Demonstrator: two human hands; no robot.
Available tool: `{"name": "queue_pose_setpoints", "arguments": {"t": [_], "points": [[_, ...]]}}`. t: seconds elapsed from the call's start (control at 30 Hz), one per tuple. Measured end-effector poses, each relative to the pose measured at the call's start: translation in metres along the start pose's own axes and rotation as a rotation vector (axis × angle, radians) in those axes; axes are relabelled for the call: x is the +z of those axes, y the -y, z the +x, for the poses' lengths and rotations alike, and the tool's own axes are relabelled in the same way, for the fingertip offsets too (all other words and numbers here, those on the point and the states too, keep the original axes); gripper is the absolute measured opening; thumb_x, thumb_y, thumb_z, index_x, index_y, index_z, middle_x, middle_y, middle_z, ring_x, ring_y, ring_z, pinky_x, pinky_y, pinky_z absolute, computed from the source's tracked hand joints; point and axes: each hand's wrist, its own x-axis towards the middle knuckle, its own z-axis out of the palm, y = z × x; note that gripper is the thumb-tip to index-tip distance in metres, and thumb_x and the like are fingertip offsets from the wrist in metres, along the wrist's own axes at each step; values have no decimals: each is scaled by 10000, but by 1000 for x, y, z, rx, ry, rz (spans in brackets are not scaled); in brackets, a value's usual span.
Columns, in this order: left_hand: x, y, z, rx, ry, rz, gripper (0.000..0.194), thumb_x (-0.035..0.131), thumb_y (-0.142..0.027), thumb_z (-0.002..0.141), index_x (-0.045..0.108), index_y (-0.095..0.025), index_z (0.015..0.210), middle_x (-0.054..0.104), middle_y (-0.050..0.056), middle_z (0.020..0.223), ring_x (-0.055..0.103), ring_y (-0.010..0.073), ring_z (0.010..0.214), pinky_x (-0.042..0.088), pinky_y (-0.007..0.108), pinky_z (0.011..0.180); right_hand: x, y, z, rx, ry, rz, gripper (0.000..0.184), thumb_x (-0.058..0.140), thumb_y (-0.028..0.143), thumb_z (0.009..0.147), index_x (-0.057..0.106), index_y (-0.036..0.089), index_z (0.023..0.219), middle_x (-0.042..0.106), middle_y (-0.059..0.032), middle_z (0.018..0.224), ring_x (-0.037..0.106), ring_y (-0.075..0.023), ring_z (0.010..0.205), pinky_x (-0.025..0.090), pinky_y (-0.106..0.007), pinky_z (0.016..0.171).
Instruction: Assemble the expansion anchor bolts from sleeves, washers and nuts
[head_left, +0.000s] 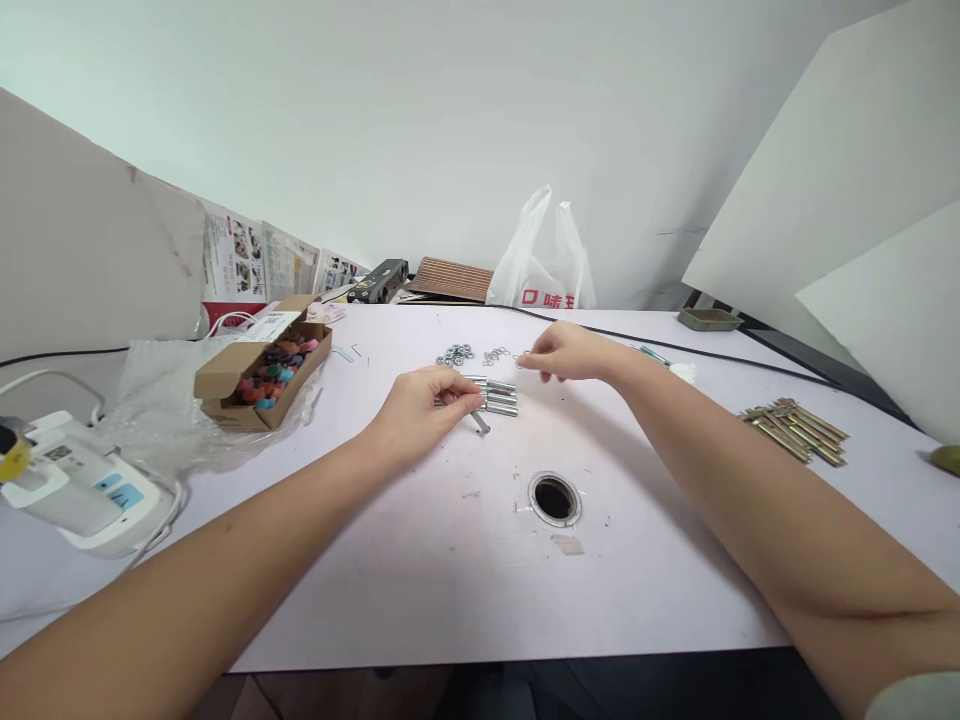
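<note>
My left hand (431, 402) is closed, with thumb and fingers pinched on a thin grey metal bolt (481, 423) whose end sticks out below the fingertips. Just beyond that hand lie several silver metal sleeves (502, 400) side by side, partly hidden by its fingers. My right hand (568, 352) is raised to the right of them, its thumb and forefinger pinched on a small shiny ring-like washer (520, 361). Between and behind the hands are a loose group of thin washers (495, 356) and a heap of nuts (455, 355).
Brass-coloured bolts (795, 430) lie at the right. A round hole (555, 498) opens in the white table (420, 580). At left stand a cardboard box (232, 375) of colourful pieces and a white device (97, 490). A black cable (637, 337) crosses behind, before a plastic bag (541, 265).
</note>
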Motion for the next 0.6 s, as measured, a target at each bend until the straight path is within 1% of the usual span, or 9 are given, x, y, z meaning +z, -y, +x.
{"name": "queue_pose_setpoints", "arguments": {"t": [0.03, 0.07, 0.13, 0.17, 0.23, 0.33, 0.47, 0.6], "points": [[0, -1, 0, 23, 6, 28, 182, 661, -360, 777, 729, -201, 835, 708, 12, 826, 584, 133, 724, 470, 280, 718, 0, -12, 6, 167, -133, -86, 365, 577, 503, 824, 673, 152, 837, 689, -121, 880, 626, -207, 755, 455, -298, 655], [0, -1, -1, 35, 18, 46, 174, 661, -356, 776, 723, -205, 834, 706, 7, 829, 584, 132, 735, 470, 278, 726, 2, -24, 11, 258, -210, -130, 356, 584, 474, 826, 660, 136, 907, 676, -161, 951, 626, -252, 828, 455, -333, 684], [2, 0, -2, 31, 50, 65, 176, 658, -357, 776, 717, -211, 856, 706, 3, 839, 593, 137, 767, 473, 279, 747, 9, -42, 21, 357, -263, -156, 363, 593, 452, 820, 641, 120, 959, 651, -201, 1020, 622, -296, 881, 455, -369, 699], [4, 0, -3, 17, 70, 65, 185, 654, -357, 778, 715, -214, 879, 707, 3, 844, 600, 139, 780, 475, 282, 756, 12, -50, 25, 368, -252, -144, 360, 594, 453, 818, 642, 121, 947, 650, -202, 1016, 625, -296, 870, 456, -371, 692], [8, 2, -5, -23, 111, 46, 217, 649, -351, 780, 708, -219, 941, 711, 3, 855, 613, 143, 799, 482, 289, 773, 19, -59, 32, 381, -226, -114, 326, 609, 457, 802, 653, 140, 864, 666, -169, 955, 635, -268, 808, 460, -352, 675], [13, 4, -6, -73, 146, 2, 247, 653, -341, 775, 699, -217, 984, 716, 4, 851, 628, 145, 812, 491, 292, 785, 23, -66, 39, 390, -211, -70, 253, 648, 411, 774, 654, 158, 783, 675, -133, 883, 635, -236, 747, 464, -331, 670], [10, 1, -4, -82, 105, -30, 239, 664, -345, 771, 690, -214, 970, 720, 0, 811, 627, 137, 769, 500, 282, 758, 21, -69, 40, 393, -196, 7, 203, 679, 355, 746, 651, 155, 731, 670, -124, 814, 629, -228, 716, 466, -328, 666], [0, -4, -3, -13, 37, -64, 318, 694, -373, 753, 653, -199, 1016, 722, 1, 795, 624, 134, 751, 506, 282, 774, 17, -70, 35, 390, -162, 123, 182, 713, 310, 698, 633, 148, 682, 660, -116, 735, 612, -211, 670, 466, -317, 624]]}}
